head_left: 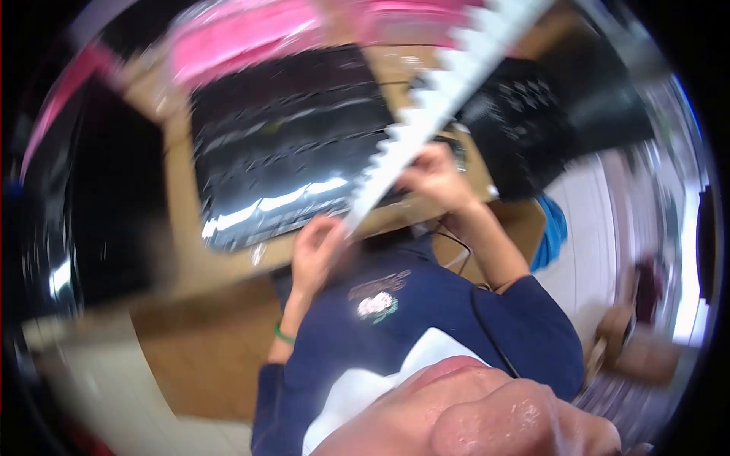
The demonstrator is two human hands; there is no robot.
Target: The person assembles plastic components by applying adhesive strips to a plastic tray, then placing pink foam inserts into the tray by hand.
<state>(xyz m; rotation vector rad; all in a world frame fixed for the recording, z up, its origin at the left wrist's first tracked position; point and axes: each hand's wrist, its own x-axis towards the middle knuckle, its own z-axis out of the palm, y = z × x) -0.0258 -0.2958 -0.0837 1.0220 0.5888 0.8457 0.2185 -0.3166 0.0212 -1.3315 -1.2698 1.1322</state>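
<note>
From my remote seat I see the left hand (315, 247) at about seven o'clock of centre, fingers curled and pinched onto the lower end of a long white strip (433, 106). The strip is flat and stiff-looking, with one edge cut into a row of square, saw-like teeth; it runs diagonally from that hand up toward one o'clock and out of the picture at the top. Motion blur softens its outline, so I cannot tell its material.

The right hand (437, 178) sits just right of centre, at roughly three o'clock of the strip's middle, its fingers bent and touching the strip's underside. I cannot tell whether it truly clamps the strip or only steadies it.

Behind the strip, toward eleven o'clock, lies a broad black tray (289, 137), glossy, with rows of small moulded ridges that catch bright glare along its lower edge. It rests on a tan, matte table (220, 334) that looks like cardboard or wood. A second dark panel (525, 121) lies toward two o'clock. Blurred pink sheets (251, 38) line the top at twelve o'clock. A thin green band (283, 333) circles the left wrist, and dark blue sleeves cover both arms.
</note>
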